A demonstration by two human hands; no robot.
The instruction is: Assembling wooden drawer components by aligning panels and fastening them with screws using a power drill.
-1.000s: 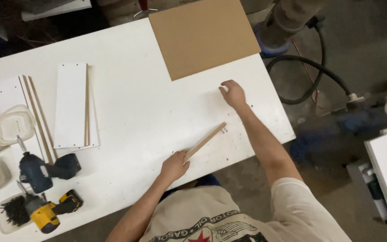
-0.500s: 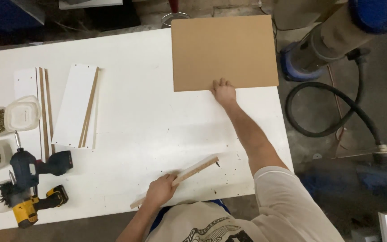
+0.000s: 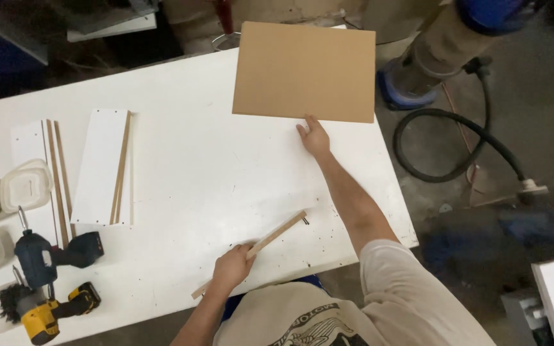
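Note:
My left hand (image 3: 232, 268) grips a thin wooden strip (image 3: 279, 232) that lies slanted near the front edge of the white table (image 3: 193, 173). My right hand (image 3: 315, 136) reaches far across the table and touches the near edge of a flat brown board (image 3: 306, 69) at the table's far right corner. The fingers of that hand rest on the board's edge; I cannot tell whether they grip it. The board overhangs the table's back edge.
White panels (image 3: 102, 165) with thin wooden strips (image 3: 59, 179) lie at the left. Two cordless drills (image 3: 49, 256) (image 3: 52, 314) and plastic tubs of screws (image 3: 8, 192) sit at the left edge. A vacuum with a black hose (image 3: 456, 128) stands on the floor to the right.
My right hand has reached farther out and now touches the brown board's near edge. My left hand keeps hold of the wooden strip. The view has shifted.

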